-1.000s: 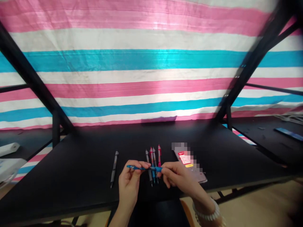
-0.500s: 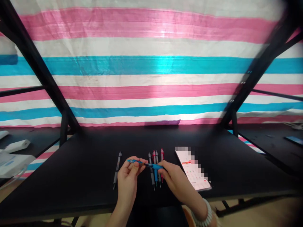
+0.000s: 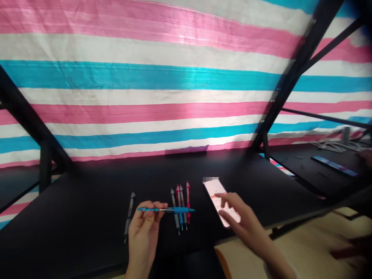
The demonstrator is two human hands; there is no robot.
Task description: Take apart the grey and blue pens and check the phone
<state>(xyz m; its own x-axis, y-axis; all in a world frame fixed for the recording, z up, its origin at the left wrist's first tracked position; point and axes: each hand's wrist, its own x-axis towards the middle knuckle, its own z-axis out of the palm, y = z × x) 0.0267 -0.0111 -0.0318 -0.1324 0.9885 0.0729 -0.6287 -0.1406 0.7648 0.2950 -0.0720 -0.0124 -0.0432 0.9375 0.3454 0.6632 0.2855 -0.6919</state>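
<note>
My left hand [image 3: 145,223] pinches a blue pen [image 3: 180,210] by its clip end, the pen lying level across the view with its tip to the right. My right hand [image 3: 236,213] is over a phone [image 3: 215,190] with a lit screen, fingers stretched out and apart; whether a fingertip touches the glass I cannot tell. Beyond the held pen several pens lie side by side: grey ones [image 3: 173,197], a pink one [image 3: 188,197], and one with a pink top [image 3: 178,190] and a blue lower part. Left of my left hand is a single grey pen [image 3: 130,215].
The black table [image 3: 95,201] runs back to a striped sheet [image 3: 145,116]. Slanted black frame bars [image 3: 286,81] stand on both sides. Another table at the right bears a second phone [image 3: 334,166] and white cables [image 3: 331,146].
My right hand has let go of the blue pen and moved right, over the phone. My left hand still holds the pen. The whole view has swung to the right.
</note>
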